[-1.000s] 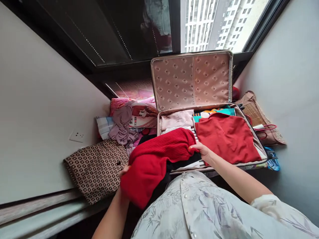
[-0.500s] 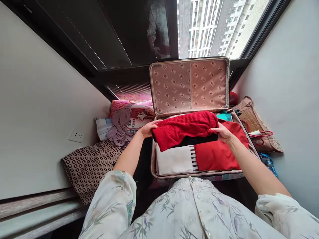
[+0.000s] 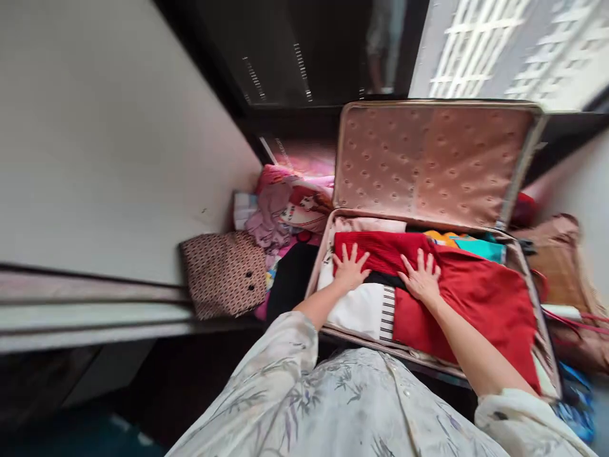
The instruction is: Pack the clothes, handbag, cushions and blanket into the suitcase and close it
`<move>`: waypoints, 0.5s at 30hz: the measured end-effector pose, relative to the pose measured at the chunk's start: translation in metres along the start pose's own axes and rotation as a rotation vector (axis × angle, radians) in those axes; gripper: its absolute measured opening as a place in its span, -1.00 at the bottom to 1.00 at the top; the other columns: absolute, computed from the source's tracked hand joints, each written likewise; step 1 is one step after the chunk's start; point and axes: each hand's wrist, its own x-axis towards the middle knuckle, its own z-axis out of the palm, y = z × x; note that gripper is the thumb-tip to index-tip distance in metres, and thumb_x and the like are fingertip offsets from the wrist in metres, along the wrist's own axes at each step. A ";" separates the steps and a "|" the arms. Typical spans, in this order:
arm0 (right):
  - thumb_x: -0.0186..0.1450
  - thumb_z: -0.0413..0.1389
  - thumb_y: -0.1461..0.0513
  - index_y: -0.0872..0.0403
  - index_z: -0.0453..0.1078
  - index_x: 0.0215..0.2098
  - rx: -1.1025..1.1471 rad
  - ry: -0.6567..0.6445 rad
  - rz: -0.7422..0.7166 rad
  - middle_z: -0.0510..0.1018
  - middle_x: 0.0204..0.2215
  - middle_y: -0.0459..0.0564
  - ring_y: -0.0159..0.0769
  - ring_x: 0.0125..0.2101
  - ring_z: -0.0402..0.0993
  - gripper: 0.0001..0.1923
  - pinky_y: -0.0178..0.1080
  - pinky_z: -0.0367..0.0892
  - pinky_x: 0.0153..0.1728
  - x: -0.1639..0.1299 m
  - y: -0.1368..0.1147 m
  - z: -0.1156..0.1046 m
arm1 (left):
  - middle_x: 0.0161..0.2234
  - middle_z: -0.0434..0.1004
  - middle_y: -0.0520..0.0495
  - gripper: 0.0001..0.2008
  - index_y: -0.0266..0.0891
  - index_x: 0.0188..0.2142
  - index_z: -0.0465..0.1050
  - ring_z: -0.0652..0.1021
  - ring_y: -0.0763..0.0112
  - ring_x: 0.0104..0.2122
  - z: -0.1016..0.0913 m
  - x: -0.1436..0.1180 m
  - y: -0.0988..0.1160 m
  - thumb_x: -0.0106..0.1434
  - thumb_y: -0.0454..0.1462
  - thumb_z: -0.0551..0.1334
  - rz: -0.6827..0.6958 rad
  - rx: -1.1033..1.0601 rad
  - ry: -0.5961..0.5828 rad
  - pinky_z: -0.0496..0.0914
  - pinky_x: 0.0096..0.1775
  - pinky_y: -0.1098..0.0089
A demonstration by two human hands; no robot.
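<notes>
A: Both hands flat, fingers spread, gripping nothing. Left hand (image 3: 351,266) and right hand (image 3: 421,278) press the red ribbed sweater (image 3: 380,249) in the suitcase (image 3: 533,298).
B: Risk?
A: Likely the fold slips, bunching over the white garment (image 3: 356,308).
B: Room?
A: Lid (image 3: 428,162) upright behind; clothes pile (image 3: 285,206) crowds the left rim.

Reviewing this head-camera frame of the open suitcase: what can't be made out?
- Head view, whole frame: motion blur smears detail.
- Black garment: mostly hidden beneath the red ribbed sweater and both flat hands, left hand, right hand.
- Suitcase lower layers: covered by clothes.
- Brown woven bag: cut by the right edge.
- Clothes pile: items blurred together.
</notes>
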 end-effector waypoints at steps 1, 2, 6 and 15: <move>0.51 -0.08 -0.08 -0.24 0.00 0.56 -0.031 0.000 0.025 -0.27 0.58 0.19 0.40 0.48 -0.26 -0.31 0.47 0.01 0.25 -0.004 0.001 0.013 | 0.58 -0.29 -0.17 -0.28 0.09 0.51 0.13 -0.30 -0.45 0.50 0.009 0.001 -0.003 0.44 0.09 0.18 0.009 -0.009 0.011 -0.27 0.28 -0.60; 0.52 -0.10 -0.09 -0.21 0.02 0.56 -0.051 0.000 0.030 -0.29 0.58 0.22 0.41 0.48 -0.29 -0.31 0.48 -0.01 0.25 -0.007 0.003 0.024 | 0.58 -0.27 -0.17 -0.27 0.09 0.52 0.11 -0.31 -0.43 0.50 0.015 0.002 -0.007 0.44 0.10 0.17 0.019 -0.019 0.021 -0.27 0.28 -0.60; 0.54 -0.25 -0.13 -0.16 0.05 0.56 -0.056 0.011 0.009 -0.29 0.57 0.22 0.36 0.50 -0.37 -0.30 0.45 -0.06 0.29 -0.009 0.005 0.037 | 0.57 -0.19 -0.21 -0.27 0.05 0.50 0.18 -0.26 -0.41 0.50 0.021 0.003 -0.014 0.41 0.10 0.22 0.046 -0.100 0.096 -0.26 0.31 -0.57; 0.50 -0.36 -0.19 -0.12 0.05 0.56 -0.041 -0.056 0.046 -0.21 0.57 0.23 0.35 0.50 -0.31 -0.21 0.45 -0.06 0.29 -0.004 0.005 0.015 | 0.23 0.46 -0.28 -0.66 -0.23 0.16 0.53 0.44 0.14 0.27 0.006 -0.146 -0.128 0.55 -0.20 0.09 -0.441 -0.674 0.728 0.35 0.30 0.06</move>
